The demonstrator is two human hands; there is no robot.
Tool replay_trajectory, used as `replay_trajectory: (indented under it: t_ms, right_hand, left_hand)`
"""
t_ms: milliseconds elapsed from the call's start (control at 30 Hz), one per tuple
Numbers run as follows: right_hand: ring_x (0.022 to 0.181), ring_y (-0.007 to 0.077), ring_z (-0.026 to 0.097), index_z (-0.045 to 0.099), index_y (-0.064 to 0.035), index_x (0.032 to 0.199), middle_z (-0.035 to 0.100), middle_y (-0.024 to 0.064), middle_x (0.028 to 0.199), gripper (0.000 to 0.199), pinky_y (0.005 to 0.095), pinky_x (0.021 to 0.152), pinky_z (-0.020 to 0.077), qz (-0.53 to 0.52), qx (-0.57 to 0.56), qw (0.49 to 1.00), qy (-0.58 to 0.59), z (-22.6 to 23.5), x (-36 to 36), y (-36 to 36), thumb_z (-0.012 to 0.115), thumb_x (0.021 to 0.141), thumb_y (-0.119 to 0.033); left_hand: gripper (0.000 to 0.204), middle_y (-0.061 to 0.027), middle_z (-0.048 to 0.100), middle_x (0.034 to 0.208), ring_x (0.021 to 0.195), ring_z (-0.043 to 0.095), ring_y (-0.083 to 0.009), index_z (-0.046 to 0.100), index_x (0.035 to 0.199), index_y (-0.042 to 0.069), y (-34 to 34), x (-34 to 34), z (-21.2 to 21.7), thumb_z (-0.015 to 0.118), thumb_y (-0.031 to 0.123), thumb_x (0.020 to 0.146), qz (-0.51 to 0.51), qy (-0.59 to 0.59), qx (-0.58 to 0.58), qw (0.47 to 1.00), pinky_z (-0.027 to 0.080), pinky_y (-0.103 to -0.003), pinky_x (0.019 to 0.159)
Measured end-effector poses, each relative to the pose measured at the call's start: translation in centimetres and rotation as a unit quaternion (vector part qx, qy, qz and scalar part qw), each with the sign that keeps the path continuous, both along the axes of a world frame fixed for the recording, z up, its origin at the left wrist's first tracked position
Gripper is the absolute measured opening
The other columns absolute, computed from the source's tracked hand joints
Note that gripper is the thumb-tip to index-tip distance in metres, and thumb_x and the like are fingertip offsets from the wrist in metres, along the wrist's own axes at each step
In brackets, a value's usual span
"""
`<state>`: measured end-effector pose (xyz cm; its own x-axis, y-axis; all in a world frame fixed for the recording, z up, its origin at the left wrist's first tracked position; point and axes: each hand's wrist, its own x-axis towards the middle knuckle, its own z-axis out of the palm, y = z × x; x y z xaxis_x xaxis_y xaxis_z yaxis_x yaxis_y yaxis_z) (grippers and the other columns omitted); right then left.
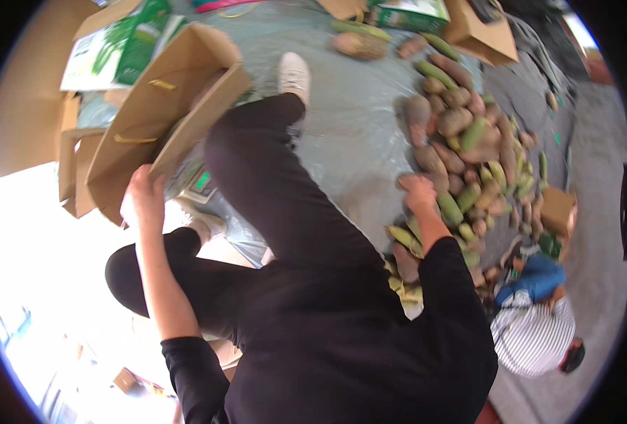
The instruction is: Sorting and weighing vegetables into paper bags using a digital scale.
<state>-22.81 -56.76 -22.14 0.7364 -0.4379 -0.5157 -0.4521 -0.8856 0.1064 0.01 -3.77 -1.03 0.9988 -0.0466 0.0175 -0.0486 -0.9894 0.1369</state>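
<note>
My left hand (144, 200) grips the near edge of a tall open cardboard box (126, 164), which leans at the left with yellow handles on its side. My right hand (419, 192) is at the left border of a heap of vegetables, beside a brown tuber (430, 161). Its fingers are blurred and partly hidden, so I cannot make out whether it holds anything. The heap mixes brown tubers, green cucumber-like pieces (449, 209) and yellow-green corn cobs (407, 240). The inside of the box is mostly in shadow.
Grey plastic sheeting (356, 127) covers the floor. Green-and-white printed cartons (115, 53) stand at the far left, and another open box (476, 35) stands at the far right. A scale-like device (202, 182) lies by my left foot. Another person in a striped shirt (532, 336) crouches at the right.
</note>
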Motion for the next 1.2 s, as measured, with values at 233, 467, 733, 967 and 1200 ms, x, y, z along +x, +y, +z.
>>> replay_trajectory:
  t_ms: [233,467,733,967,1200]
  right_hand:
    - [0.127,0.0283,0.039,0.041,-0.0204,0.132,0.042,0.0061,0.137,0.063,0.0454,0.098,0.0404,-0.091,-0.09,0.986,0.104,2.6,2.5,-5.0,0.069,0.075,-0.016]
    - [0.119,0.0281,0.044,0.044,-0.0195,0.132,0.046,0.0058,0.127,0.05,0.0445,0.089,0.0463,0.005,-0.098,0.986,0.133,3.8,2.4,-4.4,0.059,0.084,-0.018]
    - [0.119,0.0297,0.045,0.044,-0.0136,0.124,0.046,0.0099,0.125,0.056,0.0429,0.091,0.0467,-0.006,-0.132,0.983,0.132,-1.1,-0.6,-7.7,0.071,0.074,-0.015]
    - [0.121,0.03,0.047,0.039,-0.0114,0.132,0.045,0.0119,0.133,0.087,0.044,0.093,0.0452,0.028,-0.137,0.962,0.237,3.9,2.1,-1.9,0.081,0.06,-0.033]
    - [0.105,0.0257,0.057,0.06,-0.0078,0.118,0.063,0.0113,0.105,0.074,0.0405,0.085,0.0452,-0.217,0.115,0.963,0.114,0.2,-1.0,-4.1,0.082,0.053,-0.037]
  left_hand:
    - [0.017,-0.0091,0.064,0.091,0.089,0.06,-0.0309,0.061,0.094,0.009,-1.2,0.4,0.1,0.063,0.014,0.078,0.018,0.024,-0.037,0.999,0.047,-0.04,0.074]
    - [0.017,-0.0079,0.063,0.091,0.089,0.061,-0.0288,0.062,0.093,0.009,-0.8,0.0,1.3,0.064,0.015,0.078,0.044,0.024,-0.02,0.999,0.047,-0.041,0.075]
    - [0.018,-0.0068,0.063,0.092,0.09,0.061,-0.0283,0.062,0.095,0.01,-1.4,0.2,1.0,0.064,0.017,0.079,0.037,0.034,-0.03,0.998,0.048,-0.041,0.076]
    - [0.017,-0.0063,0.063,0.092,0.092,0.061,-0.0276,0.062,0.095,0.01,-0.9,0.1,1.4,0.064,0.017,0.079,0.042,0.037,-0.023,0.998,0.048,-0.041,0.077]
    - [0.017,-0.0073,0.062,0.091,0.091,0.061,-0.0274,0.061,0.093,0.01,-1.3,0.3,1.2,0.065,0.015,0.078,0.027,0.03,-0.032,0.999,0.049,-0.041,0.077]
